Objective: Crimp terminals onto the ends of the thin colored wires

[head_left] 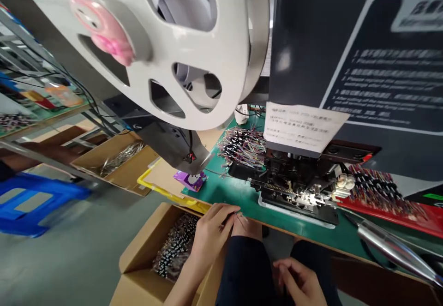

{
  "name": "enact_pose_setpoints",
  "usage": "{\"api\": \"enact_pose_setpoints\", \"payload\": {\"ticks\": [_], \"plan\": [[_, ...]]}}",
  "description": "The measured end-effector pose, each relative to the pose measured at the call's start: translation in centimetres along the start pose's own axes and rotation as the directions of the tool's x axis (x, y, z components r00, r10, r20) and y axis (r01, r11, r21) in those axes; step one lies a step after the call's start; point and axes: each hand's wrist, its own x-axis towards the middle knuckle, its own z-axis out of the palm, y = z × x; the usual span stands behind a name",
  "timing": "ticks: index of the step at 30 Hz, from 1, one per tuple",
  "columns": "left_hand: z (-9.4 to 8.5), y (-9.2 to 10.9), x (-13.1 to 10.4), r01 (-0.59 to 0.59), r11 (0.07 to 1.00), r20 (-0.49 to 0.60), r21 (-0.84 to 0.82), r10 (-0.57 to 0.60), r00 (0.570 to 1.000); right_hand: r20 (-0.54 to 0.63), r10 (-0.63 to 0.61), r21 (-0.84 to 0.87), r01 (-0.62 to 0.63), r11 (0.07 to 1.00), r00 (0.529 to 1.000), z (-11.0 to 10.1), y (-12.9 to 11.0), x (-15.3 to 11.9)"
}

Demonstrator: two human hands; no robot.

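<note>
Both of our hands sit low at the near edge of the green bench [242,195]: our left hand [211,230] has its fingertips pinched together on a thin wire [238,217] just above the open cardboard box [138,255] of dark wire pieces, while our right hand [297,283] rests loosely curled on our lap, holding nothing we can make out. Beyond the pinched wire stands the black crimping press [297,190], with a bundle of coloured wires [242,147] lying to its left and a large white reel [166,43] overhead.
</note>
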Motion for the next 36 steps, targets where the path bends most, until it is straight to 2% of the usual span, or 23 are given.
{"api": "enact_pose_setpoints", "payload": {"ticks": [3, 5, 6, 7, 8, 10, 11, 13, 15, 17, 21, 27, 32, 36], "plan": [[-0.3, 1.4, -0.7, -0.19, 0.973, -0.153, -0.134, 0.169, 0.974, 0.055, -0.149, -0.076, 0.153, 0.985, 0.987, 1.0, -1.3, 1.4], [0.1, 3.1, -0.7, -0.218, 0.942, -0.189, -0.254, 0.173, 0.967, 0.062, -0.272, -0.091, 0.277, 0.957, 0.96, 1.7, -2.8, 1.9], [0.4, 4.0, -0.7, -0.172, 0.917, -0.172, -0.361, 0.116, 0.978, 0.064, -0.323, -0.081, 0.327, 0.942, 0.944, 1.9, -3.6, 1.9], [0.9, 5.1, -0.7, -0.063, 0.872, -0.108, -0.485, 0.012, 0.994, 0.054, -0.358, -0.056, 0.361, 0.931, 0.932, 2.0, -4.4, 1.9], [1.5, 6.0, -0.8, 0.092, 0.806, 0.018, -0.585, -0.101, 0.995, 0.047, -0.377, -0.007, 0.378, 0.926, 0.925, 2.0, -5.1, 1.7], [2.8, 7.6, -0.8, 0.353, 0.665, 0.243, -0.658, -0.256, 0.936, 0.081, -0.363, 0.152, 0.349, 0.925, 0.928, 1.9, -6.1, 1.2], [3.4, 8.2, -0.8, 0.435, 0.623, 0.316, -0.65, -0.299, 0.9, 0.126, -0.334, 0.238, 0.299, 0.924, 0.934, 1.8, -6.5, 0.9], [4.4, 8.9, -0.8, 0.511, 0.6, 0.386, -0.616, -0.336, 0.859, 0.205, -0.262, 0.36, 0.176, 0.916, 0.943, 1.7, -6.9, 0.4], [5.0, 9.1, -0.8, 0.52, 0.607, 0.423, -0.601, -0.311, 0.851, 0.199, -0.192, 0.401, 0.099, 0.911, 0.961, 1.6, -7.0, 0.0], [5.3, 8.9, -0.8, 0.519, 0.563, 0.458, -0.643, -0.259, 0.85, 0.146, -0.151, 0.424, 0.076, 0.903, 0.978, 1.5, -7.1, -0.4], [5.9, 8.2, -0.9, 0.548, 0.348, 0.516, -0.761, -0.186, 0.836, 0.136, -0.118, 0.474, 0.04, 0.88, 0.984, 1.4, -7.3, -1.0], [7.5, 8.0, 0.2, 0.58, 0.12, 0.538, -0.806, -0.262, 0.801, 0.163, -0.109, 0.533, 0.006, 0.846, 0.981, 1.5, -6.5, -1.1], [7.8, 8.4, 0.9, 0.598, 0.1, 0.559, -0.795, -0.264, 0.786, 0.169, -0.094, 0.533, -0.011, 0.846, 0.981, 1.6, -6.2, -1.3], [7.7, 8.6, 1.3, 0.631, 0.065, 0.596, -0.773, -0.267, 0.758, 0.134, -0.11, 0.414, 0.045, 0.909, 0.985, 1.1, -6.6, -1.5]]}}
